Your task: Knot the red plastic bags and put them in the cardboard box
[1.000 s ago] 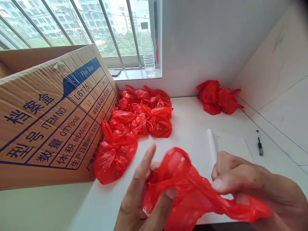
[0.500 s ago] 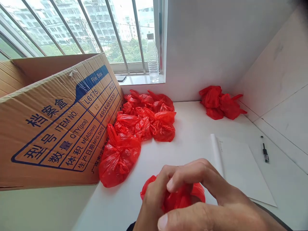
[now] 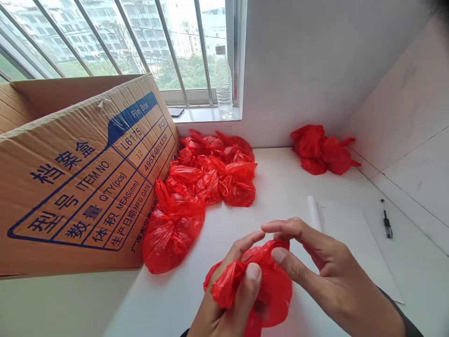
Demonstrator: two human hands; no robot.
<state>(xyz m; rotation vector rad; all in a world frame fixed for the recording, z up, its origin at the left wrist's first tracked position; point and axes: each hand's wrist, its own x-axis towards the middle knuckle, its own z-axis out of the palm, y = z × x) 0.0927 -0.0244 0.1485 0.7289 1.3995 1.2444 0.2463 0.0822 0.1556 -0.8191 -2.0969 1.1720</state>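
Uncupping, the left hand [image 3: 242, 302] clamps the red bag [image 3: 275, 288] between thumb and fingers while the right hand [image 3: 331, 278] pinches its edge, leaving folds reachable.

the held bag [image 3: 275, 288] is crinkled, glossy plastic; the box [image 3: 94, 175], matt cardboard; the counter [image 3: 277, 187], smooth; the window bars [image 3: 171, 51], shiny metal.

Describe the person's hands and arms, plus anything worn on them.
The left hand and right hand are bare, without gloves, and no rings show on the visible fingers. A dark sleeve shows on the right; a dark sliver, probably the other sleeve, on the left.
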